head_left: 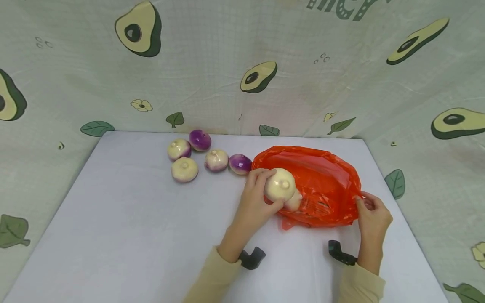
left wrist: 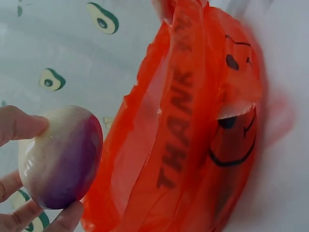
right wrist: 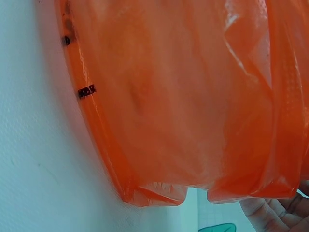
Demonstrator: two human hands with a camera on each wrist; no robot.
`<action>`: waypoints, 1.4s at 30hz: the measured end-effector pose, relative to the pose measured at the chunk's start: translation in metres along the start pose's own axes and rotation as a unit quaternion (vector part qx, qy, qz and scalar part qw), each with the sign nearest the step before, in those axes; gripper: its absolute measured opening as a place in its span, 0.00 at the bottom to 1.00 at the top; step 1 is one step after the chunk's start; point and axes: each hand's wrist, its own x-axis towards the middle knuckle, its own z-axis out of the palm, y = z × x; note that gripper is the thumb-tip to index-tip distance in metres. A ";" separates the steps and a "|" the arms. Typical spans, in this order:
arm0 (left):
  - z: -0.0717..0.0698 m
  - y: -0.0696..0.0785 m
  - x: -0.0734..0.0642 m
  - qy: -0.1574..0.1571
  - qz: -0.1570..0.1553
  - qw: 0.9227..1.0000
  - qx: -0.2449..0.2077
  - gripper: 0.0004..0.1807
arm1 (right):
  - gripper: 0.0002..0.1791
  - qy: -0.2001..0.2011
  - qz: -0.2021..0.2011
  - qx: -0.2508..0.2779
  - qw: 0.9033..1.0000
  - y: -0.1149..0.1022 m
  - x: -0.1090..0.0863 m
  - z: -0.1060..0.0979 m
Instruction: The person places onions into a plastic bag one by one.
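A purple-and-white turnip [head_left: 279,185] is gripped between the thumb and fingers of my left hand [head_left: 254,202], over the near left rim of a red plastic bag [head_left: 329,181]. In the left wrist view the same turnip [left wrist: 63,157] shows its purple side, beside the bag's printed wall. Another pale turnip [head_left: 293,202] shows just behind the held one, at the bag's mouth. My right hand [head_left: 373,216] pinches the bag's right rim; in the right wrist view its fingers [right wrist: 265,215] are at the edge of the plastic, mostly cut off by the frame.
Left of the bag lie several turnips: a purple one [head_left: 240,164] close to the rim, a whitish one [head_left: 216,160], a pale one [head_left: 184,169], and two more behind. The white table [head_left: 125,219] ends at an avocado-print cloth [head_left: 208,75].
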 end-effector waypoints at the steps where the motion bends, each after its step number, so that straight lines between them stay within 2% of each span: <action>1: 0.002 0.000 0.001 -0.004 0.001 1.000 0.004 0.32 | 0.27 -0.001 0.001 0.000 1.000 0.000 0.000 0.000; 7: 0.013 -0.001 0.003 -0.016 0.003 1.000 0.026 0.32 | 0.26 -0.011 0.013 -0.006 1.000 -0.005 -0.002 0.000; 12: 0.021 -0.002 0.005 -0.032 0.006 0.998 0.044 0.32 | 0.27 -0.003 0.000 -0.005 1.000 -0.001 0.000 0.000; 15: 0.026 -0.002 0.005 -0.042 0.008 0.998 0.050 0.33 | 0.27 -0.007 0.007 -0.005 1.000 -0.001 0.001 0.000; 16: 0.028 -0.001 0.006 -0.047 0.009 0.998 0.052 0.33 | 0.27 -0.010 0.009 -0.012 1.000 -0.002 0.001 0.001; 17: 0.030 -0.001 0.006 -0.052 0.011 0.997 0.055 0.33 | 0.27 -0.008 0.004 -0.014 1.000 0.009 0.010 0.004; 23: 0.046 0.004 0.005 -0.084 0.022 0.993 0.082 0.33 | 0.27 -0.011 0.006 -0.016 1.000 0.008 0.010 0.003; 24: 0.048 0.005 0.005 -0.092 0.025 0.992 0.088 0.33 | 0.27 -0.013 0.011 -0.014 1.000 -0.002 0.001 0.000; 31: 0.064 0.009 0.006 -0.141 0.042 0.979 0.139 0.35 | 0.27 -0.013 0.014 -0.012 1.000 -0.001 0.002 0.000; 34: 0.071 0.009 0.007 -0.149 0.052 0.973 0.170 0.34 | 0.28 -0.016 0.015 -0.010 1.000 -0.001 0.002 -0.001; 39: 0.078 0.009 0.012 -0.156 0.086 0.959 0.221 0.33 | 0.27 -0.010 0.015 -0.010 1.000 -0.002 0.000 0.000; 42: 0.080 0.012 0.015 -0.162 0.094 0.953 0.239 0.32 | 0.27 -0.008 0.015 -0.011 1.000 -0.003 -0.001 0.000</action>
